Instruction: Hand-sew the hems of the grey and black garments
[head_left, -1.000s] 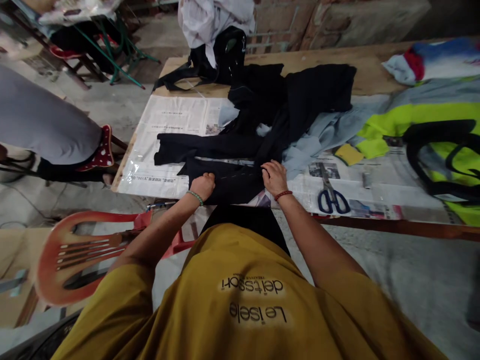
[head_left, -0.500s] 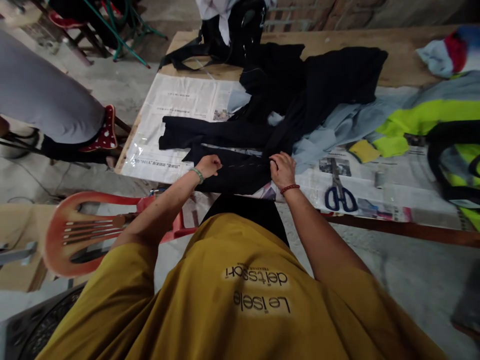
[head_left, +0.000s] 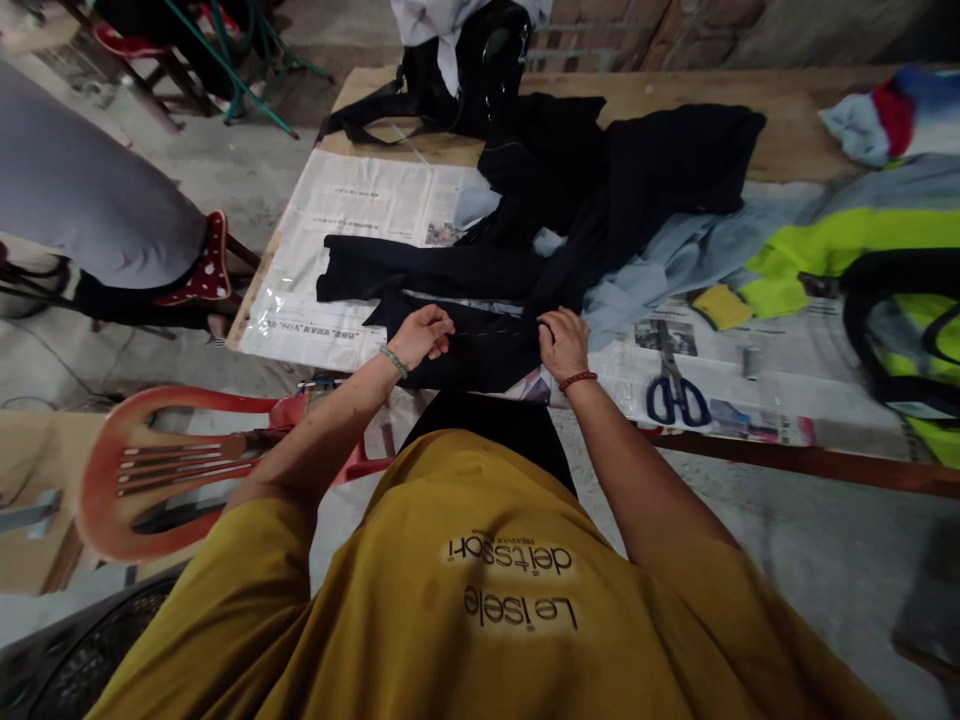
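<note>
Near the table's front edge lies a black piece of cloth (head_left: 480,362) with a broken line of white stitches along it. My left hand (head_left: 421,337) is over its left part, fingers curled and thumb close to them; whatever they pinch is too small to make out. At the cloth's right end, my right hand (head_left: 564,343) has its fingers bent down and gripping the fabric. A second black strip (head_left: 427,270) lies just behind, joined or leading into a dark heap of cloth (head_left: 675,155).
Dark-handled scissors (head_left: 677,392) lie on the newspaper-covered table (head_left: 330,215) to the right. Yellow-green and grey garments (head_left: 847,240) spread beyond them. A black bag (head_left: 480,70) stands at the back. A red plastic chair (head_left: 176,400) is at lower left; another person sits at left.
My left hand has moved slightly right along the line of stitches, its fingers turned more toward the right. My right hand stays at the same spot on the cloth.
</note>
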